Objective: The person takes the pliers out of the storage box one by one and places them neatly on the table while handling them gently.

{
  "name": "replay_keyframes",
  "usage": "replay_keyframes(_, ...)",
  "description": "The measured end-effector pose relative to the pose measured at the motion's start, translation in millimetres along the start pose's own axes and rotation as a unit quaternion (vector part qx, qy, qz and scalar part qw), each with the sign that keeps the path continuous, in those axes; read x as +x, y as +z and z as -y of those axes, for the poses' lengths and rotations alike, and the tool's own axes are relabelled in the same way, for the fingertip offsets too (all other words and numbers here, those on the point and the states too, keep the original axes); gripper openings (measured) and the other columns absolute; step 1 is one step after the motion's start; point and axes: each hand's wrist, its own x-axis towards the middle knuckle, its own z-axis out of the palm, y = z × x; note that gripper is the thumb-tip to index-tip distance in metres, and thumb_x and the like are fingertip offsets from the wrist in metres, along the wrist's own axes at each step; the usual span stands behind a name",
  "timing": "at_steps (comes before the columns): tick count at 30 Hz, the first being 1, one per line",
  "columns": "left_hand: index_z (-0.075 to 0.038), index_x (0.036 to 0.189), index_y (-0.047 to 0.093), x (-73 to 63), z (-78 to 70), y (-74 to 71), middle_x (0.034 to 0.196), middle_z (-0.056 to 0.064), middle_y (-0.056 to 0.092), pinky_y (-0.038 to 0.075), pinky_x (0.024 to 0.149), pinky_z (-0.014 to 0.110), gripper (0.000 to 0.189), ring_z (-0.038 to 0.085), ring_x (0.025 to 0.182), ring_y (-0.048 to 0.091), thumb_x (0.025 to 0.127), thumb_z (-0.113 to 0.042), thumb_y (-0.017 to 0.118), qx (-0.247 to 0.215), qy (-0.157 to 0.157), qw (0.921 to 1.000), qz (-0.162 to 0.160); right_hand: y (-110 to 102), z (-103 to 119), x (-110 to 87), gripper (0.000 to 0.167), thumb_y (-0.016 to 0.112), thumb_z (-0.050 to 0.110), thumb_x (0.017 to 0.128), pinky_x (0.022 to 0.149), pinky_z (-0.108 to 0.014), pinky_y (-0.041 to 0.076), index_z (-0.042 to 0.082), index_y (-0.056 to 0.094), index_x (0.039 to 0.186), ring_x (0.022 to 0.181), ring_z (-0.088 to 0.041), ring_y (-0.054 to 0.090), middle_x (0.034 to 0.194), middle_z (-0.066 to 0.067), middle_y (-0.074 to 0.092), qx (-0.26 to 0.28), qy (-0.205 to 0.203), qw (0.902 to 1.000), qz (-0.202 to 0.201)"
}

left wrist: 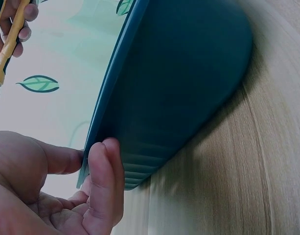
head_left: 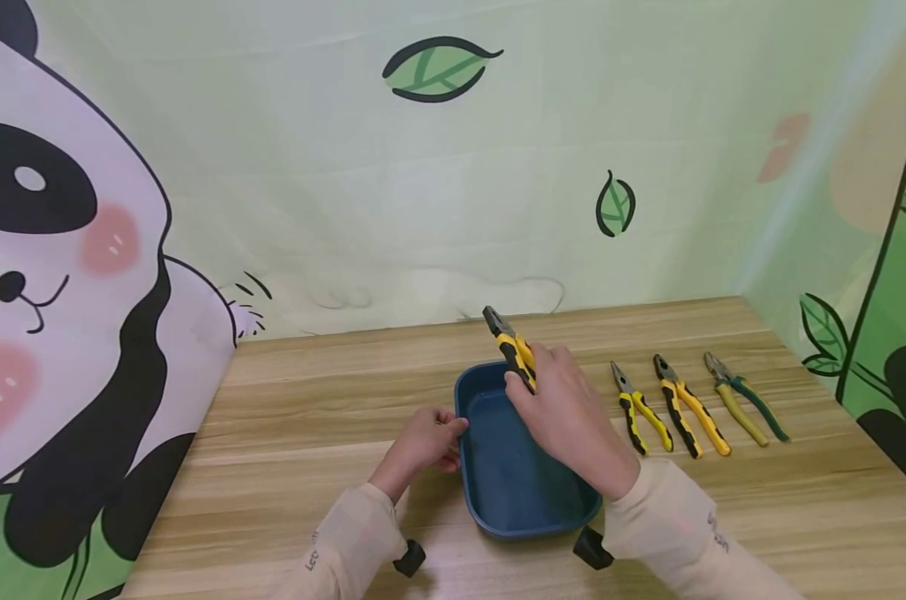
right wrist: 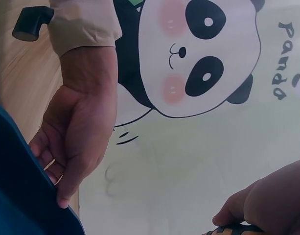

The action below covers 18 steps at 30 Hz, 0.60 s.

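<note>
A deep blue rectangular plastic bin [head_left: 531,475] stands on the table. My left hand [head_left: 426,442] pinches its left rim, with the thumb over the edge and the fingers below, as the left wrist view shows on the bin's outer wall [left wrist: 179,73]. Over the far part of the bin, my right hand [head_left: 573,408] grips combination pliers [head_left: 514,346] by their yellow and black handles. Their grey jaws point away, up and to the left. Those yellow handles [left wrist: 12,41] also show at the left wrist view's top left corner. In the right wrist view the pliers are mostly cut off.
To the right of the bin lie needle-nose pliers [head_left: 636,412], pliers with orange and black handles [head_left: 688,408] and pliers with green handles [head_left: 745,400], side by side on the wooden table [head_left: 310,408]. A printed panda backdrop [head_left: 310,167] rises behind.
</note>
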Motion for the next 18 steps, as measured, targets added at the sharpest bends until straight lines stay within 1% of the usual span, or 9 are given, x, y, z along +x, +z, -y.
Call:
replay_keyframes(5,0.004,0.102,0.059,-0.4,0.7,0.0,0.082,0.013,0.061,0.059,0.054,0.027,0.019,0.016,0.055,0.06,0.106,-0.015,0.059,-0.004,-0.006,1.0,0.002,4,1,-2.5,0.058,0.062,0.03,0.103,0.071,-0.044,0.054,-0.007,0.049,0.146,0.087,-0.032,0.057,0.118,-0.023,0.056,-0.019,-0.018,0.9992,-0.03)
replay_keyframes(11,0.003,0.102,0.058,0.3,0.7,-0.6,0.082,0.013,0.061,0.06,0.055,0.028,0.019,0.017,0.056,0.061,0.106,-0.015,0.058,-0.004,-0.012,0.9999,0.002,7,1,-3.8,0.06,0.064,0.03,0.102,0.077,-0.048,0.057,-0.008,0.048,0.146,0.095,-0.034,0.059,0.124,-0.026,0.056,-0.048,-0.036,0.9967,-0.055)
replay_keyframes(16,0.003,0.102,0.058,1.0,0.6,-1.1,0.083,0.014,0.062,0.061,0.056,0.029,0.019,0.017,0.056,0.061,0.106,-0.015,0.058,-0.001,-0.012,0.9999,0.003,12,1,-5.5,0.06,0.07,0.028,0.099,0.072,-0.046,0.059,-0.01,0.051,0.143,0.094,-0.033,0.059,0.119,-0.025,0.058,-0.086,-0.066,0.9902,-0.089)
replay_keyframes(18,0.003,0.102,0.058,1.0,0.6,-1.1,0.083,0.014,0.062,0.061,0.056,0.029,0.019,0.017,0.057,0.061,0.106,-0.016,0.058,-0.002,-0.013,0.9999,0.004,13,1,-6.2,0.061,0.071,0.027,0.099,0.071,-0.046,0.059,-0.01,0.051,0.143,0.095,-0.034,0.06,0.12,-0.026,0.058,-0.098,-0.076,0.9874,-0.099)
